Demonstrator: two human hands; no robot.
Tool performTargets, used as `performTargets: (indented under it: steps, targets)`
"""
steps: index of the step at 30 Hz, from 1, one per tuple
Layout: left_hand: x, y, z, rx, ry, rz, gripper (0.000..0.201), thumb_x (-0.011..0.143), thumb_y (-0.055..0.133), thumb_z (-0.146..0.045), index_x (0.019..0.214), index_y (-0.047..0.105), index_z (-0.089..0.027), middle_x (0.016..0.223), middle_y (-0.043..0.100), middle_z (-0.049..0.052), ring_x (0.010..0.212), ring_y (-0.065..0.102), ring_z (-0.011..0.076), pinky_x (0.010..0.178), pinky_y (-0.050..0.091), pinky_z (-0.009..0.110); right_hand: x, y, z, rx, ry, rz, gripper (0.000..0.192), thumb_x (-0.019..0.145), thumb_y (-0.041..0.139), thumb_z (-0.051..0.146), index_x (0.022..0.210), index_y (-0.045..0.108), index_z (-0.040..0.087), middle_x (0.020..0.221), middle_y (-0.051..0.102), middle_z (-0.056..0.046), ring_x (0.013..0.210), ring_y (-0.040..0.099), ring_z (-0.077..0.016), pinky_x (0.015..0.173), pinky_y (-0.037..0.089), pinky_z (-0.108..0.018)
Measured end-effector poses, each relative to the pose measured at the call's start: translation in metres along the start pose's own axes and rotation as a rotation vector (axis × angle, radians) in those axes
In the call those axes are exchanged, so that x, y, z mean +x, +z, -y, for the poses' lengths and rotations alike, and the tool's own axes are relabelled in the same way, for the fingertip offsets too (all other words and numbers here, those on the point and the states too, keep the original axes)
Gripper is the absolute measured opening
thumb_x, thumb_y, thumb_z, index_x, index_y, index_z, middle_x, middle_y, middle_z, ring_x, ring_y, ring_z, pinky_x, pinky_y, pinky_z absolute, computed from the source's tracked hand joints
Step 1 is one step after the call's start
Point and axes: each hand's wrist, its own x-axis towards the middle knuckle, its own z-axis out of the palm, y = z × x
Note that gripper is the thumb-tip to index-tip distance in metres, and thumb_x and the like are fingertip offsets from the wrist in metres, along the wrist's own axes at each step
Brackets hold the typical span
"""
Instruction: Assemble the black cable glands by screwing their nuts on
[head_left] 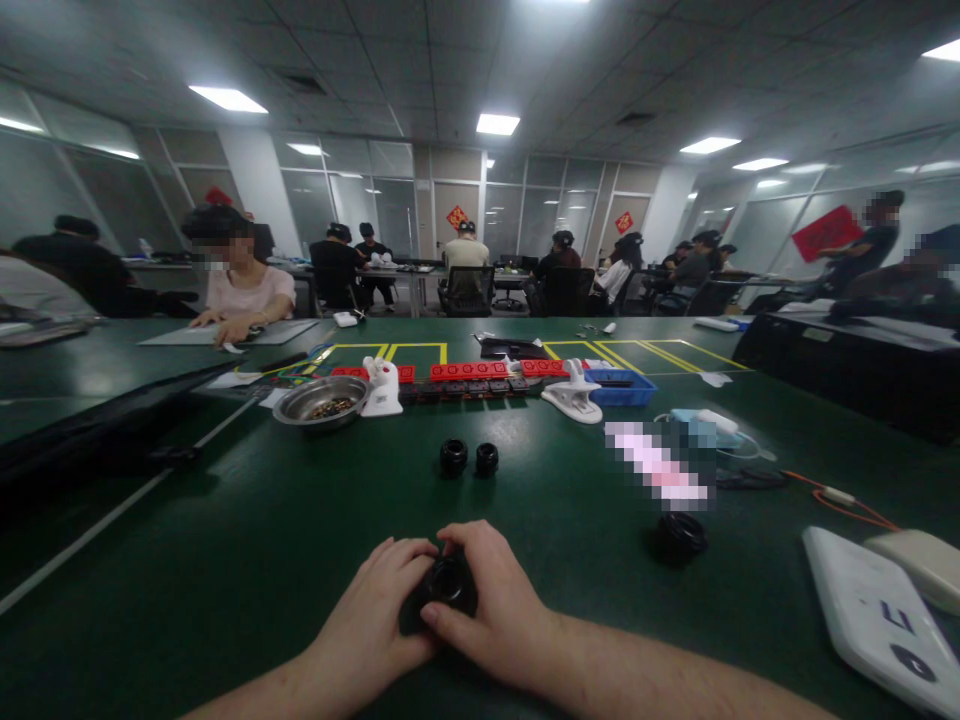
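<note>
A black, round part with a hollow middle (448, 578) is between my two hands, low over the green table. My left hand (379, 597) closes around its left side, fingers bent over the far edge. On the other side, my right hand (501, 600) grips it between thumb and fingers. Its lower part is hidden by my hands. Two similar black ring-shaped parts, a left one (454, 456) and a right one (487, 458), stand side by side just beyond my hands. Another black ring part (681, 537) lies off to the right.
A metal bowl of small brass-coloured pieces (319, 402), a row of red blocks (469, 371), white clip stands (574, 395) and a blue tray (622, 388) line the far side. A white device (874, 610) lies at right. A co-worker (244, 280) sits across the table.
</note>
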Motion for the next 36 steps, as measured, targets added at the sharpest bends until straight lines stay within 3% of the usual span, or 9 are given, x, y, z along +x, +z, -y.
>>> performTargets:
  steps: [7, 11, 16, 21, 27, 30, 32, 34, 36]
  targets:
    - [0.002, 0.006, 0.010, 0.030, 0.021, 0.002, 0.042, 0.062, 0.058, -0.025, 0.103, 0.054, -0.023, 0.116, 0.052, 0.005, 0.111, 0.042, 0.0253, 0.101, 0.020, 0.046, -0.001, 0.001, -0.003, 0.058, -0.151, 0.053, 0.055, 0.058, 0.052, 0.013, 0.111, 0.039, 0.019, 0.106, 0.048, -0.007, 0.097, 0.045, -0.0207, 0.087, 0.036, -0.037]
    - [0.002, 0.005, 0.007, 0.043, 0.013, -0.002, 0.039, 0.059, 0.057, -0.021, 0.098, 0.057, -0.022, 0.113, 0.053, 0.005, 0.107, 0.045, 0.0247, 0.100, 0.023, 0.045, -0.001, 0.001, -0.002, 0.037, -0.080, 0.009, 0.062, 0.058, 0.063, 0.025, 0.114, 0.037, 0.017, 0.112, 0.044, -0.009, 0.102, 0.041, -0.0230, 0.090, 0.034, -0.038]
    - [0.001, 0.003, 0.003, 0.016, 0.021, 0.004, 0.036, 0.061, 0.058, -0.023, 0.097, 0.057, -0.022, 0.110, 0.054, 0.005, 0.104, 0.047, 0.0247, 0.099, 0.024, 0.047, 0.000, 0.001, 0.001, -0.019, 0.018, 0.013, 0.047, 0.059, 0.064, 0.025, 0.101, 0.046, 0.016, 0.097, 0.050, -0.007, 0.090, 0.046, -0.0209, 0.082, 0.038, -0.037]
    - [0.001, 0.003, 0.005, 0.029, 0.016, 0.001, 0.038, 0.062, 0.058, -0.024, 0.100, 0.056, -0.022, 0.114, 0.053, 0.006, 0.107, 0.045, 0.0248, 0.101, 0.021, 0.046, 0.000, 0.000, -0.004, 0.029, -0.117, 0.030, 0.049, 0.057, 0.052, 0.013, 0.105, 0.043, 0.015, 0.101, 0.049, -0.007, 0.093, 0.045, -0.0194, 0.085, 0.036, -0.035]
    - [0.002, 0.006, 0.009, 0.043, 0.035, 0.002, 0.039, 0.062, 0.058, -0.025, 0.101, 0.055, -0.021, 0.113, 0.053, 0.006, 0.106, 0.045, 0.0250, 0.099, 0.024, 0.046, -0.005, 0.000, 0.005, -0.007, -0.216, -0.032, 0.053, 0.062, 0.054, 0.027, 0.111, 0.038, 0.017, 0.107, 0.046, -0.010, 0.099, 0.044, -0.0237, 0.086, 0.037, -0.040]
    - [0.001, 0.007, 0.012, 0.037, 0.045, -0.016, 0.041, 0.064, 0.060, -0.033, 0.103, 0.054, -0.022, 0.114, 0.052, 0.007, 0.106, 0.045, 0.0261, 0.099, 0.024, 0.047, -0.003, -0.032, 0.028, -0.176, -0.395, -0.130, 0.048, 0.066, 0.051, 0.027, 0.112, 0.039, 0.020, 0.110, 0.046, -0.010, 0.103, 0.043, -0.0256, 0.090, 0.032, -0.043]
    - [-0.001, 0.006, 0.013, 0.020, 0.032, -0.027, 0.044, 0.065, 0.060, -0.040, 0.105, 0.054, -0.023, 0.114, 0.052, 0.006, 0.107, 0.044, 0.0274, 0.098, 0.024, 0.049, 0.005, -0.077, 0.034, -0.360, -0.402, -0.342, 0.035, 0.068, 0.045, 0.020, 0.103, 0.048, 0.022, 0.110, 0.046, -0.008, 0.105, 0.042, -0.0250, 0.092, 0.029, -0.043]
    - [-0.002, 0.004, 0.011, 0.003, 0.019, -0.027, 0.044, 0.065, 0.060, -0.043, 0.105, 0.054, -0.024, 0.114, 0.051, 0.005, 0.107, 0.044, 0.0282, 0.097, 0.025, 0.050, 0.017, -0.136, 0.020, -0.517, -0.178, -0.587, 0.028, 0.070, 0.041, 0.019, 0.094, 0.054, 0.021, 0.108, 0.048, -0.007, 0.105, 0.043, -0.0242, 0.090, 0.033, -0.040]
    - [-0.003, 0.002, 0.009, -0.006, 0.009, -0.022, 0.044, 0.065, 0.060, -0.044, 0.104, 0.054, -0.023, 0.114, 0.052, 0.005, 0.106, 0.045, 0.0277, 0.097, 0.026, 0.050, 0.027, -0.194, -0.016, -0.673, 0.129, -0.606, 0.032, 0.071, 0.034, 0.016, 0.090, 0.059, 0.018, 0.105, 0.053, -0.007, 0.103, 0.046, -0.0220, 0.088, 0.035, -0.036]
